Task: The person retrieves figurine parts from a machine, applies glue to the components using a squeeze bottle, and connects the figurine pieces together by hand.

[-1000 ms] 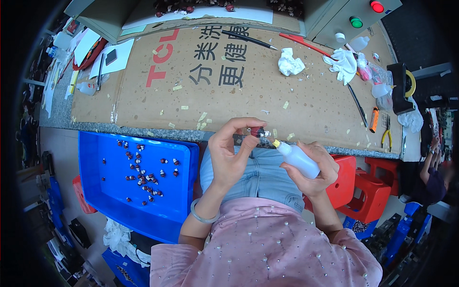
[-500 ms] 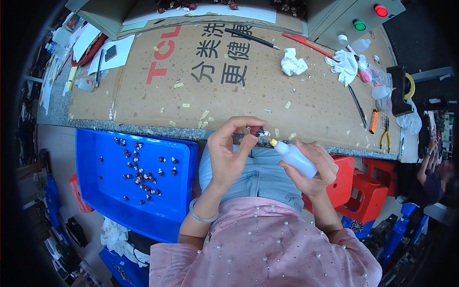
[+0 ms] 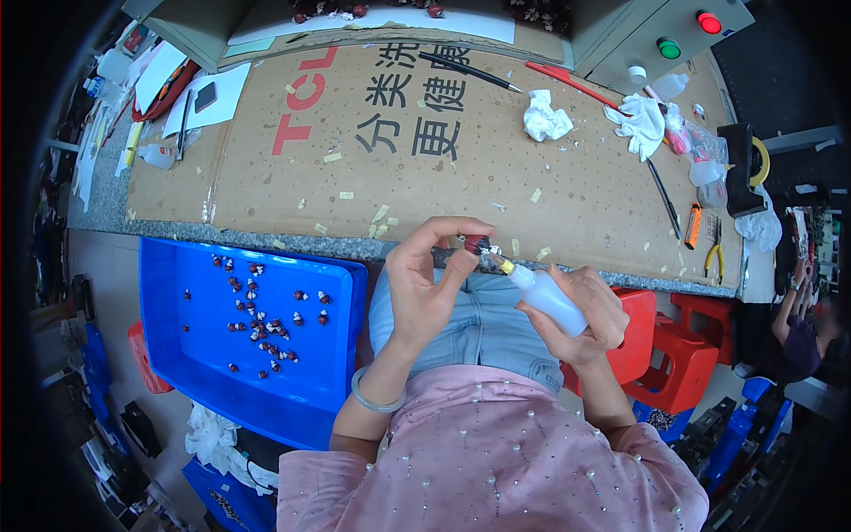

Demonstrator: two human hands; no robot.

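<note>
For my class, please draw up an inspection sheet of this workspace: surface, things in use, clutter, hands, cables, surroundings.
Surface: spotted cardboard over a grey speckled worktop.
Things in use: small maroon-and-white piece; white bottle, tip beside the piece, contact unclear.
Clutter: crumpled white tissue, yellowish scraps, pliers.
Hands: left hand pinches the piece; right hand grips the bottle.
Cables: none clearly identifiable.
Surroundings: blue tray holding similar pieces, red stools, another person.

The cardboard-covered surface [image 3: 292, 191] is lit brightly and evenly by cool, diffuse light. Soft shading is shown along the walls of the blue tray [image 3: 204, 355] before it. Above its right end, a glow is given by the red button [image 3: 708, 22]. Farther out, straight edges are bent, details blurred, and corners blackened.
</note>
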